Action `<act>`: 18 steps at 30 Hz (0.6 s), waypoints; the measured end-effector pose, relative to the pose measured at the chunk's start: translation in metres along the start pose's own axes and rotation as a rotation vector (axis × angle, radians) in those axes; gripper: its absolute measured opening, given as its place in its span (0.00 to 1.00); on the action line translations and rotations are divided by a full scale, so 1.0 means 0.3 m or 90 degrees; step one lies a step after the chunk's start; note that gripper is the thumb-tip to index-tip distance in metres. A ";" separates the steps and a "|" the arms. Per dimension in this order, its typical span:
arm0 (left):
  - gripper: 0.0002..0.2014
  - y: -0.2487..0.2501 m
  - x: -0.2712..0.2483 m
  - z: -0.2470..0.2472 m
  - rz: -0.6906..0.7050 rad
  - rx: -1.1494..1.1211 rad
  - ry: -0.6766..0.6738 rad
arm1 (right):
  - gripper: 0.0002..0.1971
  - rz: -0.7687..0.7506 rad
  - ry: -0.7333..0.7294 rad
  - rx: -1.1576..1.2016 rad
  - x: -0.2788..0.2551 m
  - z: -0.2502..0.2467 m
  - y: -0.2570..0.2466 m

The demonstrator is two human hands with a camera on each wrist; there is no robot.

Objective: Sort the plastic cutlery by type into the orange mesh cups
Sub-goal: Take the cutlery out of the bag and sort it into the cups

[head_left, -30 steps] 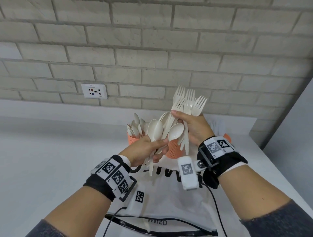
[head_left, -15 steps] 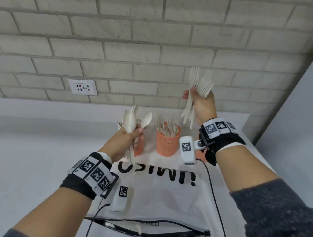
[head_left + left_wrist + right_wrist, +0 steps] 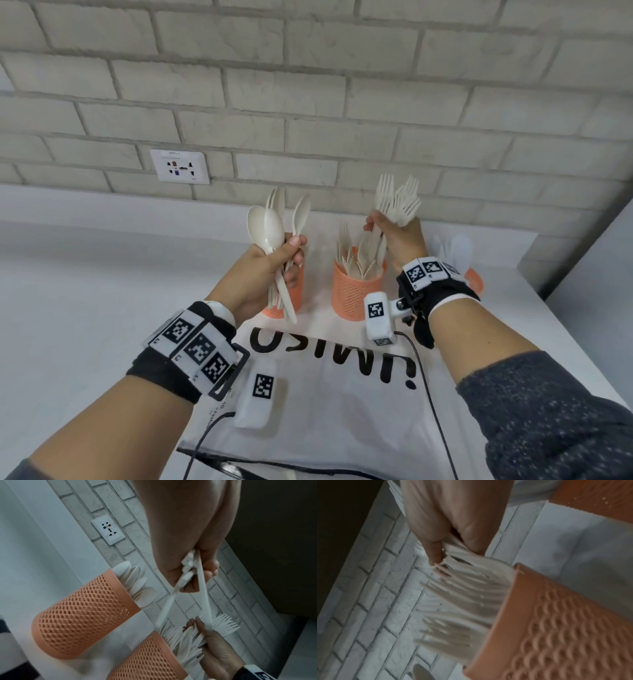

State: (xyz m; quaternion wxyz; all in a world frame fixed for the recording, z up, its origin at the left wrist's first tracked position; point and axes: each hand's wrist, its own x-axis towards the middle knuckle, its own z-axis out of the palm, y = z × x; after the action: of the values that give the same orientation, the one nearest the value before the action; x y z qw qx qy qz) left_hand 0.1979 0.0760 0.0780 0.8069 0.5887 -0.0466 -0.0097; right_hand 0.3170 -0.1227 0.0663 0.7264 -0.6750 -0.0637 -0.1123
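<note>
A white bag (image 3: pixel 342 387) with large black lettering lies flat on the white tabletop (image 3: pixel 85 308), near its front edge, under both forearms; black cables (image 3: pixel 428 387) run across it. Behind the bag, toward the tabletop's back edge, stand three orange mesh cups. The left cup (image 3: pixel 291 294) is mostly hidden behind the left hand; the left wrist view shows spoon bowls sticking out of its mouth. The middle cup (image 3: pixel 356 294) stands upright, full of forks with tines up. The right cup (image 3: pixel 474 279) is largely hidden by the right wrist, near the tabletop's right edge, with pale cutlery blurred above it.

The back wall (image 3: pixel 308 85) is pale grey brick with a white socket plate (image 3: pixel 180 167) above the low white ledge. A grey panel (image 3: pixel 603 274) rises at the right.

The left hand (image 3: pixel 270 263) is raised in front of the left cup, fingers curled round a bunch of white spoons (image 3: pixel 270 226), bowls up, handles hanging below the fist. The right hand (image 3: pixel 399 236) is raised over the middle cup, gripping a bunch of white forks (image 3: pixel 397 202) with tines up; their handles reach down to the forks in that cup.
</note>
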 end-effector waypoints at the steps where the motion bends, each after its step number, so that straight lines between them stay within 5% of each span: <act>1: 0.07 0.002 0.003 0.002 0.000 -0.004 -0.002 | 0.06 -0.018 0.005 -0.010 0.004 -0.002 -0.003; 13: 0.07 -0.003 0.004 0.013 -0.010 -0.027 -0.001 | 0.11 0.093 -0.180 -0.058 -0.040 -0.031 0.013; 18: 0.07 0.000 -0.003 0.008 -0.004 -0.011 -0.012 | 0.14 0.111 -0.152 0.071 -0.032 -0.044 0.009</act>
State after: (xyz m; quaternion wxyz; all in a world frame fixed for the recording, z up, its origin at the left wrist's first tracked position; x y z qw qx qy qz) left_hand 0.1967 0.0737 0.0786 0.8114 0.5819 -0.0521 -0.0183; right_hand 0.3077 -0.1350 0.0602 0.7572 -0.6451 -0.0965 0.0359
